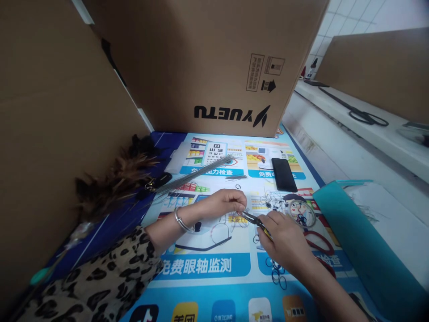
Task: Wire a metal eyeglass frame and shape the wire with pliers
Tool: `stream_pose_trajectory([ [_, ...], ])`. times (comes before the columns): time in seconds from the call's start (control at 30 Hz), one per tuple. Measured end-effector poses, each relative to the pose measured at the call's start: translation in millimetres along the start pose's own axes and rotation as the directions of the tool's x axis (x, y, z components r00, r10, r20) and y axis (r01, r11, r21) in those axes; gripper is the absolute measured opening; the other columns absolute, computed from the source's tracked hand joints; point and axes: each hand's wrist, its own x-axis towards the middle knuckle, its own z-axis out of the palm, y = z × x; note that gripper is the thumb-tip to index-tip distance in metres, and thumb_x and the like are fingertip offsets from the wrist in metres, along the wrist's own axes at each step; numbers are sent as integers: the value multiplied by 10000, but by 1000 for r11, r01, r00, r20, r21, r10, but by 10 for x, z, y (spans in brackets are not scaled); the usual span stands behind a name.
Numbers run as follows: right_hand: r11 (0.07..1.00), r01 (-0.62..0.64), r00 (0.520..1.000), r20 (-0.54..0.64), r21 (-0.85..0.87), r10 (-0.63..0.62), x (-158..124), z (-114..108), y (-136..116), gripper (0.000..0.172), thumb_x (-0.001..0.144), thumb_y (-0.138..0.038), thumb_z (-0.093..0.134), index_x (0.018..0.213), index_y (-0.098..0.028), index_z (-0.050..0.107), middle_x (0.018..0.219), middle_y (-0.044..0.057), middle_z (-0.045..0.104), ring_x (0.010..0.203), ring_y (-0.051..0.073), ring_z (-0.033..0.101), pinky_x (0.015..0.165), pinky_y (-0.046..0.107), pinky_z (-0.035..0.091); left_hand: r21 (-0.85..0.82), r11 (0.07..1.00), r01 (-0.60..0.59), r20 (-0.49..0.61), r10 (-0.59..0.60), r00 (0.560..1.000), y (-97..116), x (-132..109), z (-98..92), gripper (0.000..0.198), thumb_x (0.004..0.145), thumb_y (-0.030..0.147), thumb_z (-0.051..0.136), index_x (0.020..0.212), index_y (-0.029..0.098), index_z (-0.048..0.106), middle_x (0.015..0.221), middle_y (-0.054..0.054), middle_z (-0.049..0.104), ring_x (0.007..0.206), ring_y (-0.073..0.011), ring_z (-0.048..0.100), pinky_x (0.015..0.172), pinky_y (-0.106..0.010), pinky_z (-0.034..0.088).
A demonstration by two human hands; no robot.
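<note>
Spotted sleeve point(110, 273) is filling seven o'clock. Right grip point(284, 232), at four, is holding pliers point(254, 220) at five; left grip point(224, 202), at six, is pinching tight, on what I cannot tell. Slipping pliers could be nipping fingers point(238, 206).

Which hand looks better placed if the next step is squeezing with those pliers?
Probably the right hand: it already holds the pliers, their tips beside the fingertips of the left hand, which seems to pinch something too small to make out.
</note>
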Motion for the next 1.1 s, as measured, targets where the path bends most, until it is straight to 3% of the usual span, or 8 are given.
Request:
stream_pose_trajectory([
  [0.2,1000,5,1000,6,29,-5,-7,-6,-1,295,859,-277,446,1082,-150,591,942,101,598,839,219,547,712,324,425,73,995,-69,-8,70,997,51,2,0,100,822,216,538,774,154,599,766,-3,553,759,-121,514,742,-250,398],
  [0.53,998,44,999,0,46,-44,-1,-6,4,290,855,-259,451,1075,-138,597,939,112,607,847,221,556,727,328,446,121,990,-78,4,78,997,52,0,-9,98,821,240,550,780,167,601,806,-8,554,812,-132,513,788,-255,395],
  [0.87,998,54,998,14,34,-54,4,19,19,290,848,-267,457,1069,-145,600,933,102,613,817,214,570,680,313,444,73,995,-69,51,66,997,42,-12,-17,102,829,230,539,795,160,605,825,-16,552,800,-130,543,779,-270,430],
  [1.1,998,49,999,16,33,-49,1,35,29,287,848,-274,455,1068,-164,603,935,92,619,786,198,582,628,277,420,-46,999,-23,89,27,996,-4,-16,-7,96,814,244,559,808,152,589,889,-16,515,718,-106,579,713,-267,478],
])
